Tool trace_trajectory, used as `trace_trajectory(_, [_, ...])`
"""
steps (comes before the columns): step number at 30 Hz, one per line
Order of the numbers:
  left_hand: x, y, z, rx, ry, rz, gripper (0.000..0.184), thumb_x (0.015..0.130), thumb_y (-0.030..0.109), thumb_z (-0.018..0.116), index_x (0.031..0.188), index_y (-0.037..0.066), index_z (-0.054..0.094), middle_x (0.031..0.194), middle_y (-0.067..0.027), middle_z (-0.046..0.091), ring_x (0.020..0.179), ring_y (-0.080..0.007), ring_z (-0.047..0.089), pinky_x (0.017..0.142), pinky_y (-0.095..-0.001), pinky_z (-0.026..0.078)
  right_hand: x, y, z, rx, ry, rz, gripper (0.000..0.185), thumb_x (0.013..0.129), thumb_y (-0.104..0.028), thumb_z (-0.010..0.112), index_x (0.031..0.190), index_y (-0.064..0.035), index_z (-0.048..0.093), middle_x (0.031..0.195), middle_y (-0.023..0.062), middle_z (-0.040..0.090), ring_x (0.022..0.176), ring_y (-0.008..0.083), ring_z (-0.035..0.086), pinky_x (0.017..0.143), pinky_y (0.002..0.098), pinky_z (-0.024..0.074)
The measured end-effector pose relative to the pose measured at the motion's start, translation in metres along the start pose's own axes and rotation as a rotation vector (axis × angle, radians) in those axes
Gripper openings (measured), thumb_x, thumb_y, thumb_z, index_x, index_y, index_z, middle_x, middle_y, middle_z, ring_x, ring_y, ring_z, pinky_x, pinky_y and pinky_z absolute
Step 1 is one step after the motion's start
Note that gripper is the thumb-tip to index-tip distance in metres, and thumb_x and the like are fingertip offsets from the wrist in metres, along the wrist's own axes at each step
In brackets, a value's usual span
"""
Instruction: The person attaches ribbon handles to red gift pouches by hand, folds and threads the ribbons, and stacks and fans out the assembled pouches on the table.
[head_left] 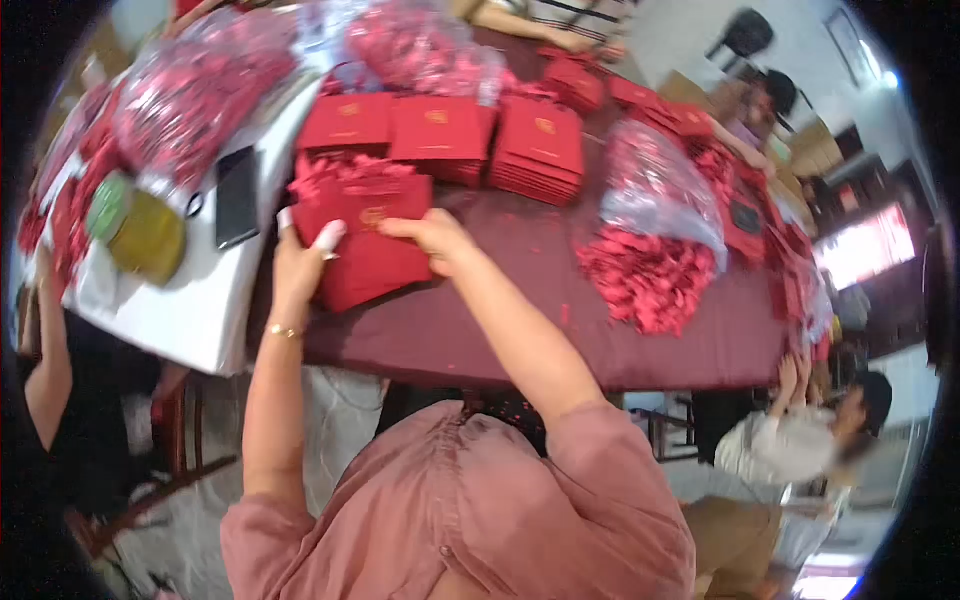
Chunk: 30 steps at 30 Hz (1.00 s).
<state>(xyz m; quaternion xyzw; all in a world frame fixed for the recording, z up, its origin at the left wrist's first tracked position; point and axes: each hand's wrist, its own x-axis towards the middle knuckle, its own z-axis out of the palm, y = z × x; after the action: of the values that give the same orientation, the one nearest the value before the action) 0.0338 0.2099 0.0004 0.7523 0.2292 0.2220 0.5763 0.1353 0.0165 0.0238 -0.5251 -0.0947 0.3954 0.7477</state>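
Note:
A red paper gift packet [370,265] with a gold emblem lies at the table's near left edge, between my two hands. My left hand [303,262], with white covers on some fingertips and a bracelet at the wrist, grips its left side. My right hand [440,240] holds its right side, one finger stretched across the front near the emblem. Red paper shreds [350,173] show just behind the packet's top; whether they are inside it I cannot tell. Beyond stand stacks of similar red packets [437,128], with another stack [538,150] to their right.
A clear bag spilling red shreds [645,280] lies on the dark red tablecloth [500,270]. At left, a white table [190,320] bears a phone [238,197], a green-lidded jar [140,232] and a large bag of red shreds [205,90]. Other people sit around.

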Motion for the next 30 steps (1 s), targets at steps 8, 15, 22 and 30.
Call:
trace_trajectory(8, [-0.006, 0.008, -0.010, 0.042, -0.072, -0.215, 0.094, 0.081, 0.044, 0.075, 0.149, -0.001, 0.028, 0.140, -0.0197, 0.049, 0.125, -0.0263, 0.051, 0.102, -0.0336, 0.040, -0.003, 0.009, 0.000, 0.035, 0.044, -0.017, 0.030, 0.075, -0.007, 0.077, 0.102, 0.0020, 0.070, 0.097, 0.0116, 0.071, 0.082, 0.0213, 0.069, 0.077, 0.0353, 0.0556])
trace_trajectory(15, [-0.064, 0.046, -0.006, -0.108, -0.127, -0.166, 0.095, 0.081, 0.024, 0.078, 0.154, 0.010, 0.018, 0.139, -0.0126, 0.048, 0.114, -0.0229, 0.055, 0.091, -0.0334, 0.048, -0.043, 0.027, -0.008, 0.104, 0.006, -0.181, 0.044, 0.072, 0.001, 0.074, 0.115, -0.0007, 0.062, 0.104, 0.0083, 0.068, 0.093, 0.0197, 0.065, 0.088, 0.0354, 0.0506])
trace_trajectory(22, [-0.091, 0.055, 0.030, -0.282, -0.250, 0.085, 0.129, 0.053, 0.038, 0.093, 0.152, 0.007, 0.016, 0.140, -0.0136, 0.044, 0.121, -0.0246, 0.049, 0.101, -0.0363, 0.043, -0.113, -0.003, -0.051, -0.187, -0.023, -0.485, 0.069, 0.067, 0.005, 0.079, 0.130, -0.0023, 0.051, 0.118, 0.0036, 0.063, 0.110, 0.0160, 0.057, 0.100, 0.0341, 0.0446])
trace_trajectory(30, [-0.135, 0.044, 0.102, -0.489, -0.656, 0.046, 0.104, 0.066, 0.007, 0.083, 0.147, 0.005, 0.017, 0.136, -0.0154, 0.046, 0.121, -0.0260, 0.052, 0.097, -0.0407, 0.049, -0.175, -0.004, -0.133, -0.505, -0.032, -0.525, 0.080, 0.066, -0.002, 0.086, 0.135, -0.0048, 0.046, 0.131, 0.0071, 0.056, 0.120, 0.0201, 0.053, 0.106, 0.0398, 0.0424])
